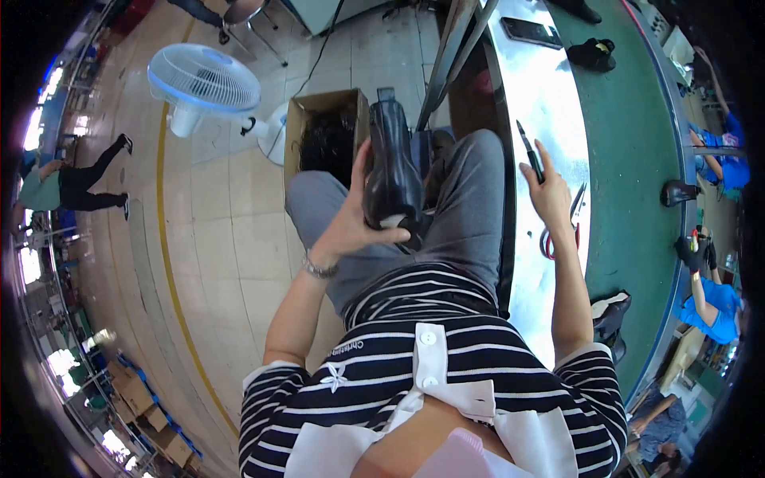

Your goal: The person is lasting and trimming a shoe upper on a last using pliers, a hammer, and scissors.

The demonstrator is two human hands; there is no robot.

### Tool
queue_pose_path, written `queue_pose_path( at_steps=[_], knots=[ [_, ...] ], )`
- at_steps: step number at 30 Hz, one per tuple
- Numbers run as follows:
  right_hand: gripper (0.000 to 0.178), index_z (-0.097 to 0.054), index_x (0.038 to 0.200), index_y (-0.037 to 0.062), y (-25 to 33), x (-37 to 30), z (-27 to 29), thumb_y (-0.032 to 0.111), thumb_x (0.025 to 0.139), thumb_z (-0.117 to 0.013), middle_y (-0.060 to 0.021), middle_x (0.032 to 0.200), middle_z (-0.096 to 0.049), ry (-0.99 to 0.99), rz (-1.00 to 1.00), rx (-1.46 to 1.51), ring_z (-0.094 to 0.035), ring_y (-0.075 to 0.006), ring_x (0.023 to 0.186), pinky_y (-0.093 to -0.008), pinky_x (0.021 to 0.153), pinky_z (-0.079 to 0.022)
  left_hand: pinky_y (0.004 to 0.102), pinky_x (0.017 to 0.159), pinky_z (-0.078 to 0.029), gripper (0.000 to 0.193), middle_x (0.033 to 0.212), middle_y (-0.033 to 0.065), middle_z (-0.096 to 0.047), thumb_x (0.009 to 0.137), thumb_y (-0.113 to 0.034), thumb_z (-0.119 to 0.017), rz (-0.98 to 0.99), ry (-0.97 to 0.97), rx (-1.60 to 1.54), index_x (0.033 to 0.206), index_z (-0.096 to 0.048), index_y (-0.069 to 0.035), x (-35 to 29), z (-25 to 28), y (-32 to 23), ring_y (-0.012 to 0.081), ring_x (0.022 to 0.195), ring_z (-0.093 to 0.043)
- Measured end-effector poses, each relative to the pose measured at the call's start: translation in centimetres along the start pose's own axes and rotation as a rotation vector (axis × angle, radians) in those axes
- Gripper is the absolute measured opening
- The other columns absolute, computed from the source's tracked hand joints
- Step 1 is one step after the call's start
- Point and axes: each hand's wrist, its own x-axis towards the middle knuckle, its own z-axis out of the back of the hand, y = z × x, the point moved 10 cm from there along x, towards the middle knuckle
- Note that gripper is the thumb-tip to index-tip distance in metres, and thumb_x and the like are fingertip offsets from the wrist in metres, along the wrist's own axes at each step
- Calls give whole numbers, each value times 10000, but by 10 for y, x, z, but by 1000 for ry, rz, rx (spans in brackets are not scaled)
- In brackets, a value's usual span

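Above my lap, my left hand (357,219) is wrapped round a black boot (392,179), thumb across its near end and fingers along its left side. The boot's narrow end, with a small tab, points away from me. To the right, my right hand (550,191) grips a slim black-handled tool (533,158) with a thin pointed tip aimed away from me; whether it is a knife or a pen is unclear. Under that hand is the shiny metal bench top (535,295). Close beside my right wrist lie scissors (548,245) with red handles, partly covered by my forearm.
A cardboard box (295,135) holding black material stands beyond my left knee, next to a white-and-blue fan (203,77). A phone (532,32) lies at the bench's far end. Along the green belt (633,183) sit several black shoes (592,54). Other people work beyond it.
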Motion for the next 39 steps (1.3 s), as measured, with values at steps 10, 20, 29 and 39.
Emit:
queue_pose_path(
  at_steps=[10, 20, 29, 39],
  knots=[
    [570, -477, 1389, 234, -68, 4, -37, 206, 856, -675, -252, 1202, -522, -66, -6, -187, -532, -381, 1121, -443, 916, -451, 374, 1132, -274, 1378, 1510, 125, -259, 613, -92, -880, -361, 36, 148, 1504, 168, -181, 5, -6, -25, 232, 1368, -337],
    [382, -585, 1263, 108, 38, -22, -19, 109, 883, -631, -177, 1215, -529, -149, 262, 204, -543, -327, 1117, -404, 927, -460, 408, 1076, -359, 1386, 1519, 184, -252, 659, -115, -858, -683, 35, 454, 1470, 255, -271, -20, -40, -35, 333, 1352, -369],
    [469, -538, 1320, 97, 77, -33, -33, 119, 865, -650, -147, 1314, -479, 111, 328, 465, -499, -313, 1210, -420, 997, -447, 422, 1029, -405, 1372, 1498, 205, -282, 649, -140, -864, -726, 77, 531, 1480, 209, -339, -16, -51, -46, 369, 1322, -394],
    [680, -548, 1238, -12, 74, -84, -35, 90, 617, -806, -78, 1151, -624, 483, 220, 1081, -586, -165, 1069, -313, 952, -439, 378, 1143, -229, 1225, 1504, 176, -247, 647, -365, -886, 22, 322, 78, 1508, -82, -28, 47, -93, -48, 267, 1391, -263]
  ],
)
